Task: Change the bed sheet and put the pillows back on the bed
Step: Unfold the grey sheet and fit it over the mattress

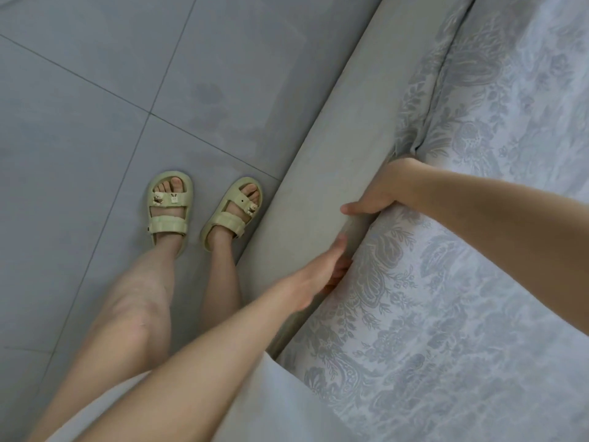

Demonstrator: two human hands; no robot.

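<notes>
A pale blue bed sheet (462, 282) with a grey floral print covers the mattress on the right. The padded grey bed frame (344, 129) runs diagonally beside it. My right hand (379, 193) grips the sheet-covered mattress edge, with its thumb toward the frame and its fingers curled under the fabric. Just below it, my left hand (318, 275) reaches into the gap between frame and mattress. Its thumb lies along the frame and its fingers press down against the sheet, their tips hidden in the gap. No pillow is in view.
Grey floor tiles (111, 122) fill the left side. My feet in pale yellow sandals (204, 208) stand close against the frame. My light-coloured garment (264, 403) hangs at the bottom centre.
</notes>
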